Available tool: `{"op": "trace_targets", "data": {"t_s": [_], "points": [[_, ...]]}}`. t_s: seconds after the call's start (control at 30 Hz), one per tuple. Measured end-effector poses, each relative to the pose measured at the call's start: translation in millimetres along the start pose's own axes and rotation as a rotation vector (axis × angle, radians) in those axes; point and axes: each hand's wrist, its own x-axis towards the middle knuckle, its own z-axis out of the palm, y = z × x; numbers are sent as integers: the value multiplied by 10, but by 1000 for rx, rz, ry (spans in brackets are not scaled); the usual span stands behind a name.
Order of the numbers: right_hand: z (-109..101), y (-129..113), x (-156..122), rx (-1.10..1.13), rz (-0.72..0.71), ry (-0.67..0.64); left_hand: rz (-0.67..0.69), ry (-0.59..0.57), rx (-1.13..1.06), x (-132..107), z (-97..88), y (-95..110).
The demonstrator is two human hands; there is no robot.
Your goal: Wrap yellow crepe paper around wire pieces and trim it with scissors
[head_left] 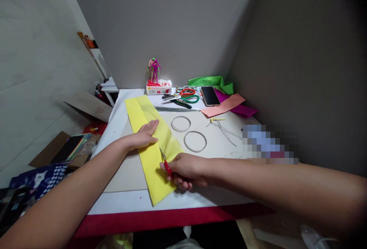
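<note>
A long strip of yellow paper (149, 134) lies diagonally on the white table (120, 199). My left hand (145, 136) rests flat on the strip's middle, fingers stretched out and together, pressing it down. My right hand (185, 170) is closed round red-handled scissors (166, 165) at the strip's right edge, with the blades pointing up into the paper.
Two metal rings (181, 123) (195, 141) and bent wire (226, 132) lie right of the paper. At the back are a phone (210, 96), pliers and scissors (183, 98), coloured papers (226, 105), a tissue pack (159, 87) and a small figure (154, 69). Clutter sits on the floor at left.
</note>
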Motion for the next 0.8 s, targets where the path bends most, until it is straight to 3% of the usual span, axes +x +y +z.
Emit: {"op": "trace_targets", "data": {"t_s": [0.8], "points": [[-3, -75, 15, 10, -28, -12, -42, 12, -14, -24, -11, 78]]}}
